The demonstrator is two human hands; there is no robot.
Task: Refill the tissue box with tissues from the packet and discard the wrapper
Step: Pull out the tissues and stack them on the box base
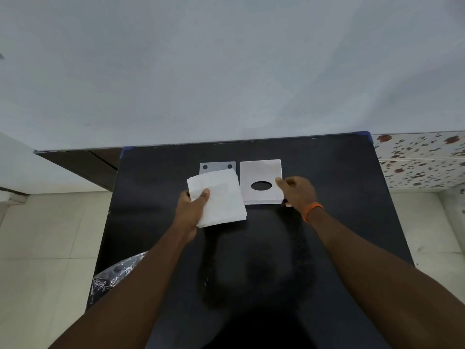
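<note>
Left hand (193, 206) grips tissues (217, 199); right hand (298, 191) seemingly holds tissue box (260, 172)

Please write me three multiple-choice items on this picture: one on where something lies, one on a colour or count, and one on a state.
1. Where is the tissue box relative to the stack of tissues?
A. to its right
B. under it
C. on the floor

2. What colour is the band on the right wrist?
A. green
B. orange
C. white

3. What is the left hand doing?
A. resting flat on the table
B. holding the stack of tissues
C. gripping a bottle

Answers:
1 A: the box with the oval hole sits on the black table to the right of the stack.
2 B: the band shows orange.
3 B: the thumb presses on top of the stack.
</note>
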